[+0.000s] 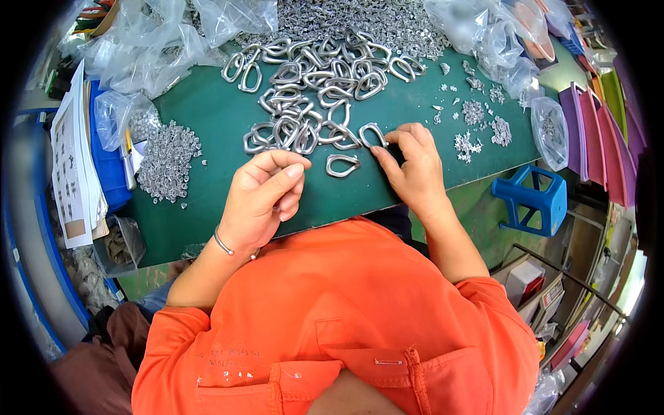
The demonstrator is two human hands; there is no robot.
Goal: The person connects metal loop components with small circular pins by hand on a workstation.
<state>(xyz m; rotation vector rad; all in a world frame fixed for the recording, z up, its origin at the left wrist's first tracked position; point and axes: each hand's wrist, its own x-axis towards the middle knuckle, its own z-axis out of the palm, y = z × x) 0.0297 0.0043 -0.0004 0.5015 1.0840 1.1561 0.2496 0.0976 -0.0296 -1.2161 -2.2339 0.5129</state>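
Note:
My right hand (416,166) pinches a grey metal ring (363,133) by its right side, thumb and forefinger on it, at the edge of a heap. The heap of oval metal rings (287,128) lies across the middle of the table. My left hand (266,185) is closed just left of these, thumb tip against forefinger; anything between the fingertips is hidden or too small to name. Between the two hands a single metal ring (341,174) with a narrowed right end lies flat on the green table (228,197).
Small clear pieces form a mound (168,159) at the left and a wide spread (346,21) at the back. Small silvery bits (473,113) lie in clusters to the right. Plastic bags (155,48) line the far side. A blue stool (531,197) stands right of the table.

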